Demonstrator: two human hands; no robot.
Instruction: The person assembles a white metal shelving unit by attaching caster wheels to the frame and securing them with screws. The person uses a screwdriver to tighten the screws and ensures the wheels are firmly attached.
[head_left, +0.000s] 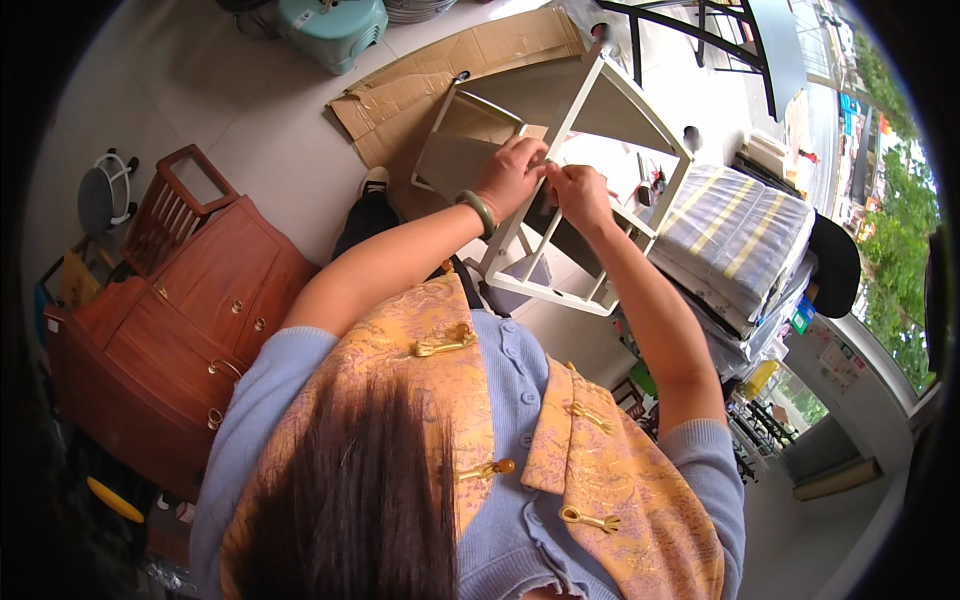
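Note:
A white metal frame [575, 110] with grey panels and caster wheels lies tipped over in front of me, partly on flattened cardboard. My left hand [510, 178] comes from the left, its fingers curled closed over one bar of the frame. A green bangle [477, 213] circles that wrist. Right beside it, my right hand [580, 192] is closed in a pinch at the same bar. Whatever small thing lies between its fingertips is too small to make out. The two hands nearly touch.
Brown cardboard [455, 65] is spread on the tiled floor ahead. A reddish wooden cabinet [190, 330] stands at my left, near a round stool [103, 192]. Folded striped bedding [735, 225] is stacked on the right. A teal machine [330, 28] and a black-legged table [770, 60] sit farther off.

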